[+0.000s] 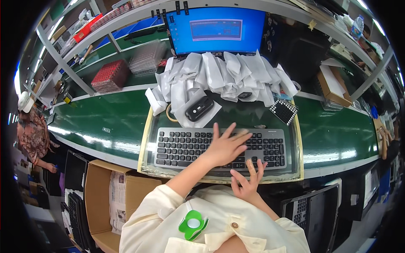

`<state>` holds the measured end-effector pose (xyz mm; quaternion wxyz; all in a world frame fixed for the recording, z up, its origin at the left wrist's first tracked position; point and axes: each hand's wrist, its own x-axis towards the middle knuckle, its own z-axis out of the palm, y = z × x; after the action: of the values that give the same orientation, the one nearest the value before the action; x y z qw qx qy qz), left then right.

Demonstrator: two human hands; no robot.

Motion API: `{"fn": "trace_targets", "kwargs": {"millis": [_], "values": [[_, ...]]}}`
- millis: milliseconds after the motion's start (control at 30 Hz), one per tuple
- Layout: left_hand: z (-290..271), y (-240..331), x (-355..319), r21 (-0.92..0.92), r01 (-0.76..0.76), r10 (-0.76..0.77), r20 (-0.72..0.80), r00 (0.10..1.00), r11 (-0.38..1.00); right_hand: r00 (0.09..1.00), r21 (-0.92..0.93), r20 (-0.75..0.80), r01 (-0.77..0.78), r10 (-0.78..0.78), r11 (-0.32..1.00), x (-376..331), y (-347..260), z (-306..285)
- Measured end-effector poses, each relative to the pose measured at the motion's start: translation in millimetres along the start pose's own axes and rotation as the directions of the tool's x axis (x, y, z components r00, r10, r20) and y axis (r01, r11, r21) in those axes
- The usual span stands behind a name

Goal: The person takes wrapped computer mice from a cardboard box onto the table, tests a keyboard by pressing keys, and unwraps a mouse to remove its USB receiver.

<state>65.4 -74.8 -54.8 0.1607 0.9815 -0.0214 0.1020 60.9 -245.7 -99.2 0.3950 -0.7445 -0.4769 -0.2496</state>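
Note:
A grey keyboard with black keys (181,147) lies on a glass-topped board (147,147) in front of me. My left hand (225,145) is spread over its middle and right keys, fingers apart. Below the number pad, at the keyboard's near edge, is my right hand (249,182), its fingers spread and holding nothing. A black mouse (199,108) rests on a white pouch (211,120) behind the keyboard. Beyond it, several white pouches (215,74) are heaped under a monitor (217,31), whose blue screen shows a window with a keyboard layout.
A black-and-white dotted sheet (284,111) lies behind the keyboard's right end. Red packs (110,76) and clear trays (147,57) stand at back left. An open carton (101,202) is at lower left; another box (335,84) sits at back right. A person (36,135) stands far left.

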Motion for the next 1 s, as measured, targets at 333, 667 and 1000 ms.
{"fn": "trace_targets", "kwargs": {"millis": [333,667,1000], "values": [[-50.9,-54.6,-82.9,-0.078,0.328,-0.329,-0.416,0.847,0.942,0.911,-0.389,0.293,-0.164,0.291,0.907,64.6,44.0,-26.5],[-58.3,-67.3,-138.8,-0.003,0.436,-0.394,-0.433,0.811,0.9,0.89,-0.368,0.397,-0.07,0.225,0.927,79.0,38.9,-4.6],[-79.2,-112.9,-140.4,-0.154,0.785,-0.788,-0.282,0.548,0.6,0.769,-0.485,0.079,-0.526,0.634,0.698,47.9,95.1,-63.2]]}}
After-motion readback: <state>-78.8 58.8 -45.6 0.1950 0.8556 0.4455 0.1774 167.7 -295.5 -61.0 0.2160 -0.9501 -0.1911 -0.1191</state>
